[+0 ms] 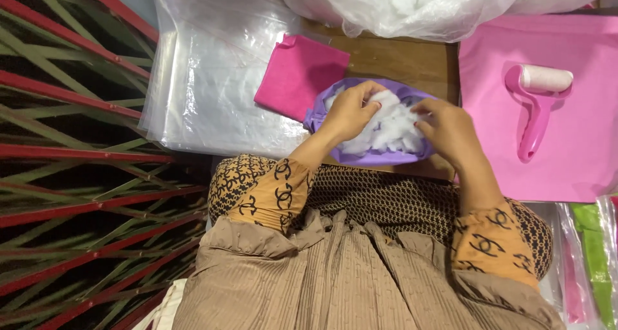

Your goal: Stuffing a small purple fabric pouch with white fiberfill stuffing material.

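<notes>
Overhead, the head view looked down on a person seated at a brown wooden table (412,63), both bare hands working at a purple fabric cover (380,155) lying open at the near table edge, just in front of the person's body. White fluffy fibre stuffing (393,127) filled the mouth of this cover. The left hand (351,111) was curled, fingers bent down into the stuffing and closed around a tuft of it at the cover's upper rim. The right hand (450,130) rested on the right side of the opening, fingertips pinching the stuffing beside the purple edge; how firmly it held could not be told. Both wrists emerged from orange-and-black patterned sleeves (270,191) over a tan pleated garment (335,278).

Just beside the cover, to its upper left, lay a folded magenta cloth (299,72), touching a stack of clear plastic bags (212,79) that overhung the table's left edge. Across the far edge sat a large clear plastic sack of white stuffing (412,5). To the right, a pale pink fabric sheet (566,143) carried a pink-handled lint roller (537,98) with a white roll. Green and pink packaged items (592,253) showed at the lower right. Red and green slats (71,156) filled the left of the view.
</notes>
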